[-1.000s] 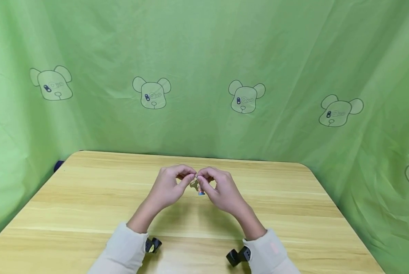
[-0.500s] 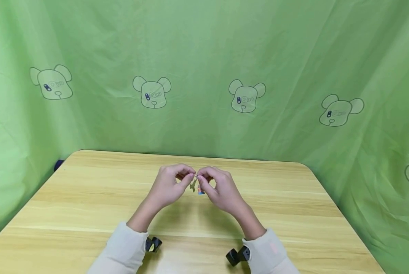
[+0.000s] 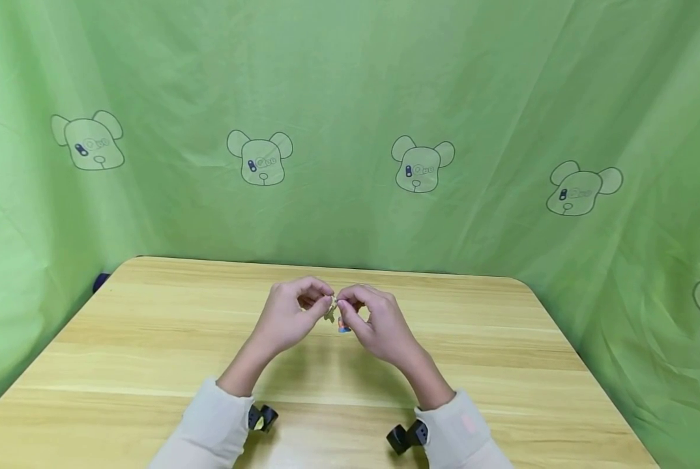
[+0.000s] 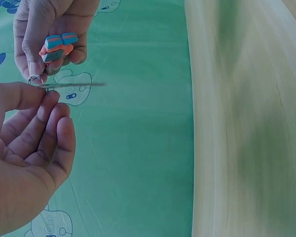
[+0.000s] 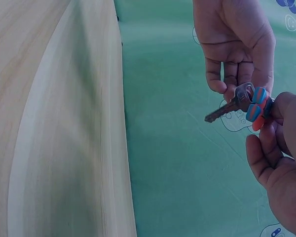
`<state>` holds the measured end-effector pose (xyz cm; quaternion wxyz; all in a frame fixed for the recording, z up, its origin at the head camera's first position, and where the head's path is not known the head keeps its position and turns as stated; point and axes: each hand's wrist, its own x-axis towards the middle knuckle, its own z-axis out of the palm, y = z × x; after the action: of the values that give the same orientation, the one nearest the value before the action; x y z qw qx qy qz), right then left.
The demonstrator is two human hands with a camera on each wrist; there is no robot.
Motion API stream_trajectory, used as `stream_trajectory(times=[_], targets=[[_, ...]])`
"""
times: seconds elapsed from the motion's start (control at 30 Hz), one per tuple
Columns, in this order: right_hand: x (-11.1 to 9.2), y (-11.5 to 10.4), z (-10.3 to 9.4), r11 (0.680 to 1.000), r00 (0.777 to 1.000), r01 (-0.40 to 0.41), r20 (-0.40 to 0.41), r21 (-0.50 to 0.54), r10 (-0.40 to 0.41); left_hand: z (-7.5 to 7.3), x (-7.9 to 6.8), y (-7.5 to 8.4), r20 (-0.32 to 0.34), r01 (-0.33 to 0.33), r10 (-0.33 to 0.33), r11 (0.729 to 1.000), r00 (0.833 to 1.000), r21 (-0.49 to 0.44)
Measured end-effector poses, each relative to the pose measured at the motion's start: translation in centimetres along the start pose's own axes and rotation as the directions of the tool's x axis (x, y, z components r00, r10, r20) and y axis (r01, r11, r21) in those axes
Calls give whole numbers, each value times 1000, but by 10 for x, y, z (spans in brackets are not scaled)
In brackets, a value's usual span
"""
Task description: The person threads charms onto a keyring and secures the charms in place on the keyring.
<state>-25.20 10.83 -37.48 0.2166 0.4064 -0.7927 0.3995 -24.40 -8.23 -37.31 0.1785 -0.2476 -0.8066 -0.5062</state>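
One key (image 5: 232,106): metal, greyish in the right wrist view, yellowish from the head, notched blade, broad head. One thin silvery key ring (image 4: 35,76). One small chunky charm (image 4: 61,49), orange and blue. I have all three held above one wooden table (image 3: 150,365), between two hands. Left hand (image 3: 288,319): thumb and fingertip pinching the key's head, blade hanging down. Right hand (image 3: 379,322): thumb and finger gripping the key ring, charm hanging just beside; exact contact too small for me to tell. Also counting two pale sleeves (image 3: 209,423), two black wrist cameras (image 3: 407,440), green curtain (image 3: 338,78) with four whole bear heads in my head view, a fifth cut off at the right edge.
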Motion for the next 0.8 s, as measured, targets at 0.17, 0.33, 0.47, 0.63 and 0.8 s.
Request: stream_trajectory(times=[0.17, 0.33, 0.47, 0.63, 0.8], targets=[[-1, 1, -1, 1000, 1000, -12, -9, -15, 12, 0, 0, -1, 18, 1, -1, 1000, 1000, 13], [-1, 1, -1, 1000, 1000, -7, -9, -20, 7, 0, 0, -2, 16, -29, 29, 999, 999, 40], [0, 1, -1, 1000, 1000, -2, 1, -21, 2, -1, 1, -1, 18, -44, 44, 998, 999, 51], [0, 1, -1, 1000, 1000, 3, 7, -27, -3, -2, 0, 1, 22, -31, 30, 998, 999, 56], [0, 1, -1, 1000, 1000, -3, 15, -21, 3, -3, 0, 1, 10, -31, 31, 998, 999, 55]])
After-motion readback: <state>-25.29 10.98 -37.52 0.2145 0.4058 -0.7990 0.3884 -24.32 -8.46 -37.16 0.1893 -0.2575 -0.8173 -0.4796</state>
